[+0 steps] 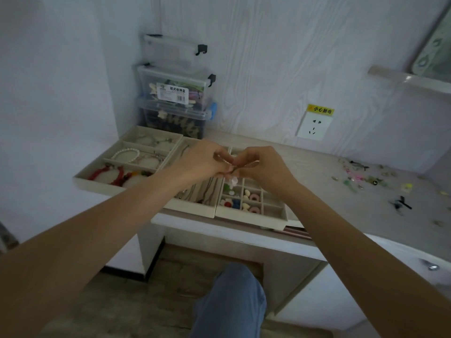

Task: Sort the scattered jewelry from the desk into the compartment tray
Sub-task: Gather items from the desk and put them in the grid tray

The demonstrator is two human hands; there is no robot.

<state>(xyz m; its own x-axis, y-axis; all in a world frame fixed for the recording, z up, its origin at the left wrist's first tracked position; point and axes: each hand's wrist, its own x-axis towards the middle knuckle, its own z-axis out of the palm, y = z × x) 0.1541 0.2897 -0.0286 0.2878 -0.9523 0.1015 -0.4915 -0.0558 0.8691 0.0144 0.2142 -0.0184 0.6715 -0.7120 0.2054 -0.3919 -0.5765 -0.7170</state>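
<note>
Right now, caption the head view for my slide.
Both hands pinch a small pale flower charm above the beige grid compartment tray.

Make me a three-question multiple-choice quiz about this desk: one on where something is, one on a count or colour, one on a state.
1. Where does the pearl bracelet lie?
A. left tray
B. floor
C. shelf

2. How many clear storage boxes are stacked in the corner?
A. one
B. three
C. five

3. What are the left hand and right hand doing?
A. lying flat
B. hanging idle
C. pinching a small piece together

Answers: 1 A, it sits in a compartment there; 2 B, three lids show; 3 C, fingertips meet over the small-compartment tray.
</note>
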